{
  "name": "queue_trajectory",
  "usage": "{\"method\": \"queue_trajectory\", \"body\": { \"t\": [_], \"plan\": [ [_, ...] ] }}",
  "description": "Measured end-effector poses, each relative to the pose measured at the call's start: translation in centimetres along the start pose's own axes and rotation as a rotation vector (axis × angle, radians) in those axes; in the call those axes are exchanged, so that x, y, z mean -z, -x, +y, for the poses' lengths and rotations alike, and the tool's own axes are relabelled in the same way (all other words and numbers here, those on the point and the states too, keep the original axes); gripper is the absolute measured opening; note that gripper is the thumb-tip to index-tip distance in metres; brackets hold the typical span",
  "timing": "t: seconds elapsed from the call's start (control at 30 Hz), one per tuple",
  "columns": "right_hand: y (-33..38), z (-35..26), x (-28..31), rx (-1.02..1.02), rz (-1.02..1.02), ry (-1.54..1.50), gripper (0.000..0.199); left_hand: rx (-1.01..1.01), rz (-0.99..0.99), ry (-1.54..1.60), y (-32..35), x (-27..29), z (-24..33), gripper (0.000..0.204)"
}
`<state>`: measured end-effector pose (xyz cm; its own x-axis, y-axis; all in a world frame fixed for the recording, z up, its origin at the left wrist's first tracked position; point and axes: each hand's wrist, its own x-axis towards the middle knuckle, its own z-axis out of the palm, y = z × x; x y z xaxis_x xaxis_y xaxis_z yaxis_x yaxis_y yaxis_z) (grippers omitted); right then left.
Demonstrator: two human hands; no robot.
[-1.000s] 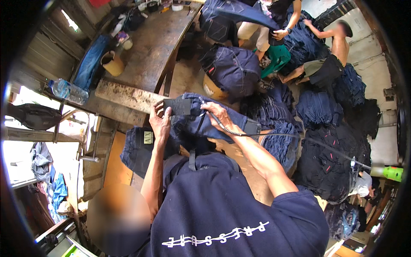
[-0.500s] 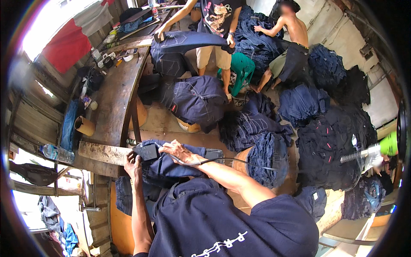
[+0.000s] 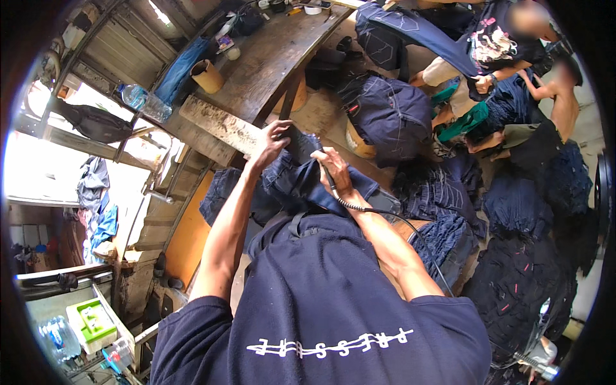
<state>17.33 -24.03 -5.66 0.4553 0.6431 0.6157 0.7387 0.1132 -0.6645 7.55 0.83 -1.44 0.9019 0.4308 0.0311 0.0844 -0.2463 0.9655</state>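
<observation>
My left hand (image 3: 272, 145) is closed at the near end of a worn wooden board (image 3: 221, 126), its fingers curled on the edge of a dark, flat piece (image 3: 303, 146) whose kind I cannot make out. Close beside it on the right, my right hand (image 3: 335, 172) wraps round the handle of a corded hand tool (image 3: 328, 181); the tool's tip is hidden. A black cable (image 3: 428, 250) runs from it past my right forearm. Dark blue jeans (image 3: 298, 183) lie bunched beneath both hands.
A wooden table (image 3: 266, 61) stands ahead with a tan cup (image 3: 207, 76) and a plastic bottle (image 3: 146, 102). Denim piles (image 3: 394, 119) fill the floor ahead and right. Two people work there, one holding jeans (image 3: 420, 35). A green basket (image 3: 92, 323) is at lower left.
The view has swung, so the table and the people appear farther right and higher. My hands remain close together at the board's end, the right one still on the tool.
</observation>
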Motion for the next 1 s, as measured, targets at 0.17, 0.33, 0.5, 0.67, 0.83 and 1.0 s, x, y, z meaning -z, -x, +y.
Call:
{"method": "queue_trajectory", "body": {
  "t": [0.17, 0.33, 0.5, 0.67, 0.83, 1.0],
  "plan": [
    [-0.9, -1.2, 0.0, 0.055, 0.050, 0.029, 0.060, 0.110, -0.348, -0.354, -4.9, 3.5, 3.1, 0.056],
    [-0.9, -1.1, -0.7, -0.004, 0.087, 0.094, 0.049, 0.237, -0.442, 0.013, -4.8, 0.4, 1.9, 0.046],
    [-0.9, -1.5, -0.3, -0.201, 0.199, 0.169, 0.032, 0.241, -0.036, 0.231, -1.5, -2.0, -1.6, 0.029],
    [-0.7, -1.7, 1.1, -0.423, 0.243, 0.183, 0.047, 0.240, -0.280, 0.240, -0.7, -0.1, -1.6, 0.020],
    [-1.5, 0.0, 0.9, -0.471, 0.261, 0.108, 0.049, 0.023, -0.204, 0.144, 0.4, -2.0, -1.4, 0.024],
    [-1.4, 0.4, 0.5, -0.539, 0.244, 0.137, 0.052, 0.184, -0.243, 0.081, 2.4, -1.4, -0.4, 0.025]
  ]
}}
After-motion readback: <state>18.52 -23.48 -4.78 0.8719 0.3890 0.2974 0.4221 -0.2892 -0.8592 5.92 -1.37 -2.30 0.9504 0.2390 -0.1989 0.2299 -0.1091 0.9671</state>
